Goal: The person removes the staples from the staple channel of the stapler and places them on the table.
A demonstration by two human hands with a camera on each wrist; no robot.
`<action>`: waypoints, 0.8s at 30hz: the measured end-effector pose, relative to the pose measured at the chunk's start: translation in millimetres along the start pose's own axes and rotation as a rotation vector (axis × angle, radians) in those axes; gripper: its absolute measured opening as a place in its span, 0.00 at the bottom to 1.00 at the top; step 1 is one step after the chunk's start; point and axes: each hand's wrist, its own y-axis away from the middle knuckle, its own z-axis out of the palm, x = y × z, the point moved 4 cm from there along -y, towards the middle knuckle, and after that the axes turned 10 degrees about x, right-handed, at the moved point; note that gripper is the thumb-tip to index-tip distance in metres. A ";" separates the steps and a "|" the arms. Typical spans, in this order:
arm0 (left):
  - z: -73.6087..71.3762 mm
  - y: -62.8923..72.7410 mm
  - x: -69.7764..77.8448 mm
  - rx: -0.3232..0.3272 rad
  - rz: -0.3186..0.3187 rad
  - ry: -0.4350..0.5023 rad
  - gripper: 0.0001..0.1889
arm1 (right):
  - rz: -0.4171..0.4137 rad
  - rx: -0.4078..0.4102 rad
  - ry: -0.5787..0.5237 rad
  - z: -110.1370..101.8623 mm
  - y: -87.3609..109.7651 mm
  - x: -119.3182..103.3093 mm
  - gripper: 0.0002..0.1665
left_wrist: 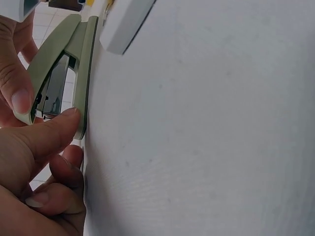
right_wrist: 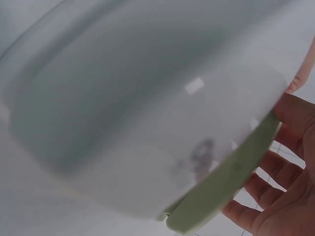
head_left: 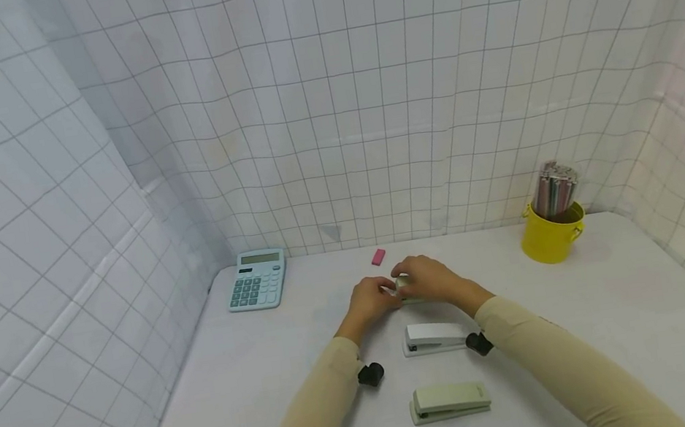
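1. Lower centre of the frame: a smooth, oblong near stapler (head_left: 451, 396), pale green, on the white bench (head_left: 264, 402).
2. Above it, a glossy white stapler (head_left: 437, 334) lies parallel.
3. At centre, the far stapler (left_wrist: 51, 51), also green, has its curved top tilted off its flat base. The left hand (head_left: 369, 299) pinches its front end; the right hand (head_left: 427, 279) is clamped round its top.
4. Left of centre, a flat, pale blue calculator (head_left: 257, 281); at right, a round yellow bucket (head_left: 543, 246) tightly packed with upright pencils (head_left: 553, 191).
5. Beyond the hands, a small pink block (head_left: 379, 257).
6. Behind, wrinkled checked cloth (head_left: 364, 92).
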 end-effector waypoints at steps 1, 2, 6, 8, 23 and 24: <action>-0.4 -0.1 0.2 -0.002 0.003 -0.004 0.16 | -0.004 0.001 0.005 -0.2 -0.3 -0.9 0.23; -0.6 -0.1 0.4 -0.005 0.007 -0.009 0.16 | -0.007 0.003 0.008 -0.7 -0.5 -1.9 0.22; -0.8 -0.4 0.4 -0.015 0.032 -0.032 0.17 | -0.009 0.009 0.034 -2.4 -0.4 -4.3 0.22; 0.3 -0.7 -0.7 -0.017 0.042 -0.048 0.17 | -0.012 0.005 0.047 -3.1 0.0 -5.0 0.21; 0.8 3.0 6.3 -0.002 -0.003 -0.088 0.15 | -0.025 0.037 0.000 -22.9 5.2 -0.8 0.21; 0.5 3.3 6.4 -0.003 -0.012 -0.090 0.15 | -0.016 0.038 -0.009 -26.2 6.3 -0.1 0.21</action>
